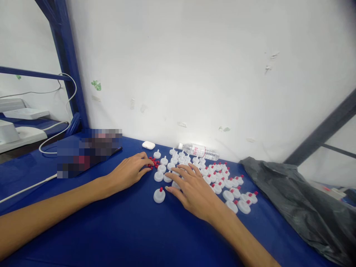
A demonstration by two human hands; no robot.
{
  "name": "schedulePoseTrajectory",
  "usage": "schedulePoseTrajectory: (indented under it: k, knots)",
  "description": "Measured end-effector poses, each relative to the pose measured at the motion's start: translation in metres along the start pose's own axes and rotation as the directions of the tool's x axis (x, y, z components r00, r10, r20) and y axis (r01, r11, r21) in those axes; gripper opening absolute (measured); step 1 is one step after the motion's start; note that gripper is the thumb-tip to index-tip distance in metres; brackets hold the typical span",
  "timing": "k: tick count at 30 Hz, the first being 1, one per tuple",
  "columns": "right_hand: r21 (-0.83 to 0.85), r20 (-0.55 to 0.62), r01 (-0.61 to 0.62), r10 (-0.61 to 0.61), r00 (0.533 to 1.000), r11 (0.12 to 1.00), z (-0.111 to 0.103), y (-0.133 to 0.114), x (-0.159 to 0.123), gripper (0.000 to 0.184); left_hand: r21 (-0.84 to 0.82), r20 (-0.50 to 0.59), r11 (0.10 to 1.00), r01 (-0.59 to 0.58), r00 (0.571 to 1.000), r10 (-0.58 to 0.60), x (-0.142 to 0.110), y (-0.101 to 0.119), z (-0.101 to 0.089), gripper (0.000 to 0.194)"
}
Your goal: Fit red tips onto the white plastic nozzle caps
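Spread right hand [191, 189] hid some white caps [158, 176], left hand [132, 170] by red tips [156, 163] (couldn't tell if pinching), blue surface [125, 230] met white wall [178, 74].

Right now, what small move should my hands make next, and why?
Perhaps pinch up one red cap with your left hand: it's right at their pile, and nearby white lids have bare tips, while lids farther right wear red caps.
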State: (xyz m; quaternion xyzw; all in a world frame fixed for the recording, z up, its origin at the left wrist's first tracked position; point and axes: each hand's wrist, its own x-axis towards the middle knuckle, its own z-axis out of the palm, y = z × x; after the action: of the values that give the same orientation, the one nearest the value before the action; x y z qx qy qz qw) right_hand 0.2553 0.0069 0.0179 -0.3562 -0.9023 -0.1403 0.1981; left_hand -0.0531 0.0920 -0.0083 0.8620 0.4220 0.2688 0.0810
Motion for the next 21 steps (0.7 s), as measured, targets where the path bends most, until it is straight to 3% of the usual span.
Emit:
schedulePoseTrajectory:
  k: [6,15,21]
  knots:
    - [0.027,0.04,0.037,-0.038,0.998,0.999,0.008,0.002,-0.002,0.03,-0.017,-0.002,1.0,0.001,1.0,-0.001,0.0,0.006,-0.001,0.02]
    - [0.161,-0.106,0.026,-0.009,0.994,0.987,-0.012,-0.006,0.005,0.018,-0.041,-0.003,0.998,0.047,0.999,-0.047,-0.003,0.017,0.001,0.012]
    - [0.192,-0.123,0.055,-0.032,0.992,0.98,-0.014,-0.011,0.005,0.024,-0.176,-0.064,0.981,0.086,0.993,-0.099,-0.003,0.036,-0.006,0.006]
